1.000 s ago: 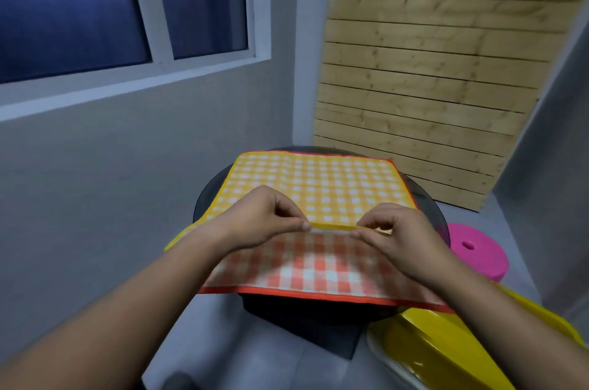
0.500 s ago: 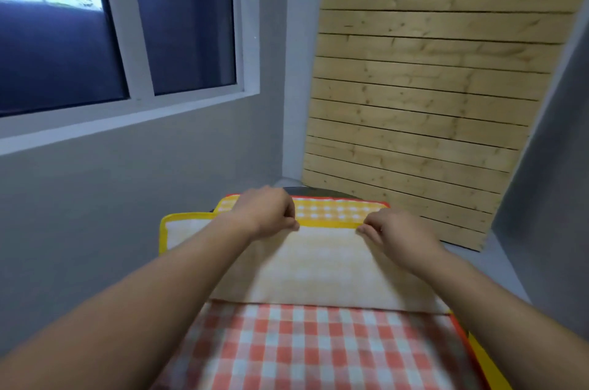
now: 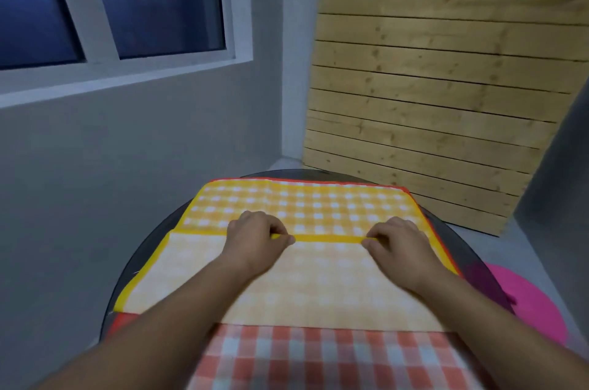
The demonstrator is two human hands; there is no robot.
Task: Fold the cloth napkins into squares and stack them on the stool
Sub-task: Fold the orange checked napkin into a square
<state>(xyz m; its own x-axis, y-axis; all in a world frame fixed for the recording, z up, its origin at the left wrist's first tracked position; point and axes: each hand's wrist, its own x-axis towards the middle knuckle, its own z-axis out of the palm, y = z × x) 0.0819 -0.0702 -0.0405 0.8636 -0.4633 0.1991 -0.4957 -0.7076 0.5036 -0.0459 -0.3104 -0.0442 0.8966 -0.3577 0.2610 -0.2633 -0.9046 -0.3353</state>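
Step in hand: A person works the first fold of the yellow napkin (image 3: 302, 201), its near half turned over so that the pale reverse faces up, well short of a square.
Left hand: The left hand (image 3: 255, 238) pinches the yellow hem (image 3: 328, 238) between thumb and curled fingers.
Right hand: The right hand (image 3: 400, 244) grips the same hem further along, fingers bent over the edge.
Where the cloth lies: The yellow napkin is spread on a round dark table (image 3: 140, 256), on top of a red napkin (image 3: 334, 354) whose near part shows below the forearms.
Next move, as judged: The hem probably has to travel on to the far edge and be laid square with it; then a cross fold, then the transfer.
Stool: A pink round seat (image 3: 535, 303), apparently the stool, sits low beside the table on the right; no cloth is visible on it.
Materials: Both napkins are thin gingham weave with solid borders, limp and likely to slip over each other; the table top looks smooth and glossy.
Backdrop: A pale wooden slat panel (image 3: 430, 87) leans behind, beside a grey wall and a dark window (image 3: 143, 1).
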